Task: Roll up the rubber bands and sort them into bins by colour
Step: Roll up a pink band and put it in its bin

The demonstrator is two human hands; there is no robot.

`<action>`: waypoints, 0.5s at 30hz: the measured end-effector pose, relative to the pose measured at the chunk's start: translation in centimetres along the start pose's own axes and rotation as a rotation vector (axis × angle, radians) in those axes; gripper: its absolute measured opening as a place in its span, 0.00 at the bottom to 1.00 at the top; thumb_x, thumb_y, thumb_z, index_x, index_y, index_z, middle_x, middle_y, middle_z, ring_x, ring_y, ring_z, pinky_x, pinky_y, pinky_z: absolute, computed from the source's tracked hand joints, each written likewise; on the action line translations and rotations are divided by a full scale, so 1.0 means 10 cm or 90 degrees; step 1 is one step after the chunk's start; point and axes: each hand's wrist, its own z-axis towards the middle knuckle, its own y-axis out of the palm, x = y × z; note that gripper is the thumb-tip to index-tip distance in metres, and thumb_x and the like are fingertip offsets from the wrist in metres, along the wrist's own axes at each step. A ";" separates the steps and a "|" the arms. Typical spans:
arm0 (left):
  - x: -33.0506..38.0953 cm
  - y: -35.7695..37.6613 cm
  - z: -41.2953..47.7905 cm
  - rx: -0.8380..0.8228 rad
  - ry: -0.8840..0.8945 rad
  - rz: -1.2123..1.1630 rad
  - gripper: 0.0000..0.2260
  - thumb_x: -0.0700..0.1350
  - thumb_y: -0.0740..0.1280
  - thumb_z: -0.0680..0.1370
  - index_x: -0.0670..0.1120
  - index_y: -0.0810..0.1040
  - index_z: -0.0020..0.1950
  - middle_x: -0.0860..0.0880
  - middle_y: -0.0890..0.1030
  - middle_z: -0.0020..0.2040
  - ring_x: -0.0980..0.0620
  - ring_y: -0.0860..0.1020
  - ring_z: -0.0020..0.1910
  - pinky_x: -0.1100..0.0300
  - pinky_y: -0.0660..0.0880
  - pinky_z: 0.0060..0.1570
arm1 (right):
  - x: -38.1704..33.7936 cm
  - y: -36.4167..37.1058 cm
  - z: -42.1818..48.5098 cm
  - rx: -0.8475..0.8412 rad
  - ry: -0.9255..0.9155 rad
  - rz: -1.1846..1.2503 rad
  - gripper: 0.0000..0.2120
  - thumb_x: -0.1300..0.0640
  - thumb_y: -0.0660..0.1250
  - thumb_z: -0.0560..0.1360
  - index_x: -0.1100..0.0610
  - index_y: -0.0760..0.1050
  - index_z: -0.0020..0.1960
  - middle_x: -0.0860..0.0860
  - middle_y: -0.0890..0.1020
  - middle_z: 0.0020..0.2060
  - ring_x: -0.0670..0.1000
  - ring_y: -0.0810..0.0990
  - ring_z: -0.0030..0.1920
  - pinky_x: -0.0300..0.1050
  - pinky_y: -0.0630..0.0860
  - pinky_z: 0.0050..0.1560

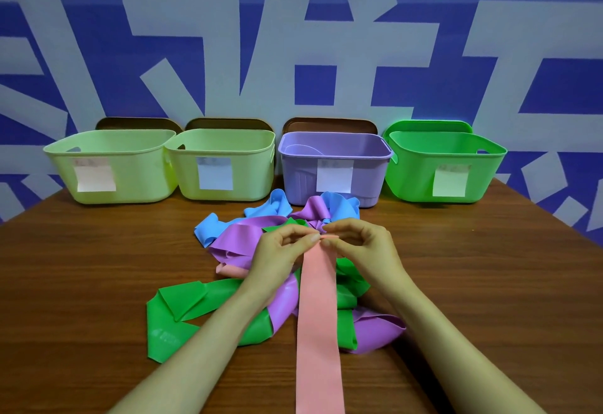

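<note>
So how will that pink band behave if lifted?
Probably floppy: the pink band lies limp over the pile. Looks thin, so likely light. Its rolled tip, pinched by left hand and right hand, may unroll if released.

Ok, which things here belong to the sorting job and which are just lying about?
Job: pink band, pinched by left hand and right hand; band pile; yellow-green bins, purple bin, green bin.
Lying about: brown lids, green lid behind bins.

Brown wood-grain table (98,283), lightly sheened. Smooth lilac plastic bin (300,182) — matt white paper label (334,178) on it. The long pink rubber band (319,332) looks matt; the wide purple rubber band (235,237) glossier.
</note>
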 end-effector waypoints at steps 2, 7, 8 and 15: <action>0.01 0.01 -0.01 0.001 -0.006 -0.012 0.03 0.37 0.69 0.75 0.43 0.82 0.46 0.51 0.83 0.36 0.58 0.78 0.33 0.67 0.74 0.31 | -0.01 -0.01 0.01 -0.006 0.028 0.034 0.10 0.63 0.75 0.69 0.54 0.82 0.49 0.50 0.86 0.43 0.47 0.84 0.46 0.39 0.79 0.45; 0.02 0.02 0.00 0.023 -0.004 -0.003 0.04 0.37 0.70 0.74 0.44 0.81 0.47 0.47 0.83 0.39 0.56 0.78 0.35 0.64 0.73 0.32 | -0.07 -0.02 0.02 -0.046 0.132 0.091 0.10 0.53 0.68 0.76 0.59 0.82 0.48 0.51 0.83 0.37 0.44 0.80 0.38 0.37 0.78 0.39; 0.02 0.02 0.00 0.029 -0.011 -0.012 0.04 0.37 0.71 0.74 0.44 0.79 0.47 0.46 0.83 0.40 0.55 0.78 0.34 0.63 0.73 0.32 | -0.07 -0.02 0.02 -0.045 0.140 0.088 0.11 0.53 0.67 0.76 0.61 0.82 0.47 0.51 0.81 0.34 0.44 0.78 0.34 0.36 0.76 0.37; 0.04 0.02 -0.02 0.028 -0.002 -0.012 0.08 0.34 0.71 0.73 0.44 0.76 0.47 0.48 0.83 0.42 0.56 0.81 0.40 0.60 0.76 0.38 | -0.06 -0.03 0.00 -0.048 0.104 0.068 0.04 0.61 0.70 0.74 0.58 0.83 0.42 0.52 0.83 0.36 0.44 0.78 0.37 0.35 0.76 0.38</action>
